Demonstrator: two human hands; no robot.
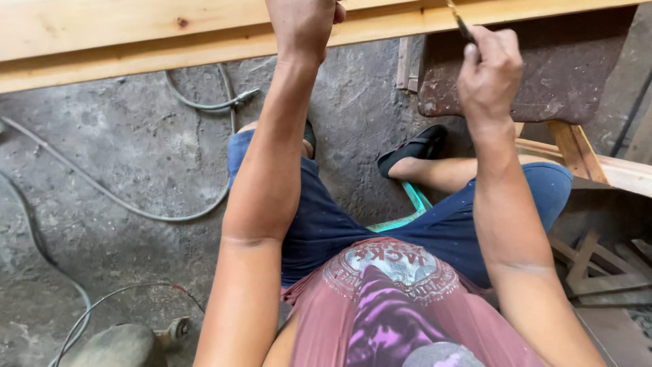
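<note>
Left hand (pixel 303 24) flat on wooden plank (pixel 122 37), right hand (pixel 489 71) pinching pencil (pixel 462 24).

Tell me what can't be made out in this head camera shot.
- Left hand: fingers cut off by the top edge; grip on the wooden plank unseen.
- Slim tool in the right hand: its tip runs off the top edge.
- Grey machine: cut off by the bottom edge.

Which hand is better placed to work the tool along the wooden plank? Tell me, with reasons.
Probably the right hand: it already grips the thin tool, whose tip meets the wooden plank. The left hand rests on the plank with no tool, better suited to steadying it.
</note>
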